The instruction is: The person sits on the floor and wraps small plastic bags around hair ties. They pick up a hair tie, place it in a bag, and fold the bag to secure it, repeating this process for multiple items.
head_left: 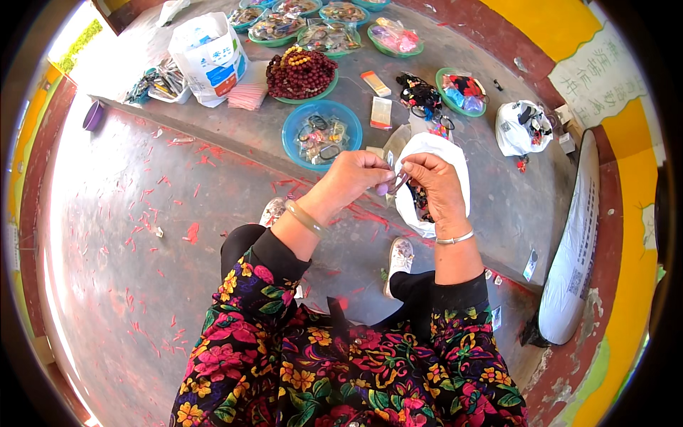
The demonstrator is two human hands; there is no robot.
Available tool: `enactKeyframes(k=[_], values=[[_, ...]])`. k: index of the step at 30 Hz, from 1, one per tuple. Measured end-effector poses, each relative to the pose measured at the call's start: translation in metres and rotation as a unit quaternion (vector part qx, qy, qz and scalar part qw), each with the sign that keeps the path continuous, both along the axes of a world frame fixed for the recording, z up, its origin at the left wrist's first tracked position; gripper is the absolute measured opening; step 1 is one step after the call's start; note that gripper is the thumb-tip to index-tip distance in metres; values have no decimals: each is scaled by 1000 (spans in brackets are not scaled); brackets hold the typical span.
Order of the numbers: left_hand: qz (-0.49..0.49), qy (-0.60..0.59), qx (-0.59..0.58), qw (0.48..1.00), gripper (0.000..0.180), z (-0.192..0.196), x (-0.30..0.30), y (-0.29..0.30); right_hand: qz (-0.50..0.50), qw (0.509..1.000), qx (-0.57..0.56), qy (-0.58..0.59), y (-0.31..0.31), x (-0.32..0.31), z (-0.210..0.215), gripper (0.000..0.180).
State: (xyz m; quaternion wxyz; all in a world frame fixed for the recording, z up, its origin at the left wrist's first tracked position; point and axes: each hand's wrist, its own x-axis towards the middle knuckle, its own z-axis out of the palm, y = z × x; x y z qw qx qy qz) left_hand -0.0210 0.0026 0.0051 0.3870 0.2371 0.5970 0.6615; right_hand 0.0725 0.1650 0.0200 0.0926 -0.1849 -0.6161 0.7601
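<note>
My left hand [354,178] and my right hand [431,182] meet fingertip to fingertip in front of me. Pinched in the left one is a small piece with a purple ball [382,189]. The right thumb and forefinger grip a thin dark loop [402,179], which looks like a hair tie; whether it joins the purple ball is hidden by the fingers. Just below and behind the right hand stands a white bag [455,162], rolled open, with small dark and coloured pieces [420,203] inside. A blue basin [288,146] holding bagged hair ties [324,136] is beyond my left hand.
Farther off are a green basin of dark red beads [302,75], a large white bag [206,60], a basin with pink packets [395,37] and several more basins. At right are another white bag [514,135] and a long white sack [573,249]. Red scraps [192,233] litter the floor.
</note>
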Motion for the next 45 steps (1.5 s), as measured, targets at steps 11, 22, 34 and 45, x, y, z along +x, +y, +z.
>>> enactKeyframes(k=[11,22,34,45], values=[[-137,191,-212,949,26,7,4,-10,271,928,222,-124,14,9,15,8],[229,90,-5,969,16,12,-32,-38,377,849,297,-218,-3,-6,-26,9],[301,-168,210,915,17,22,-50,-64,73,990,34,-119,-10,-60,-67,21],[314,-166,232,906,16,19,-52,-70,-8,989,68,-131,16,-60,-71,16]])
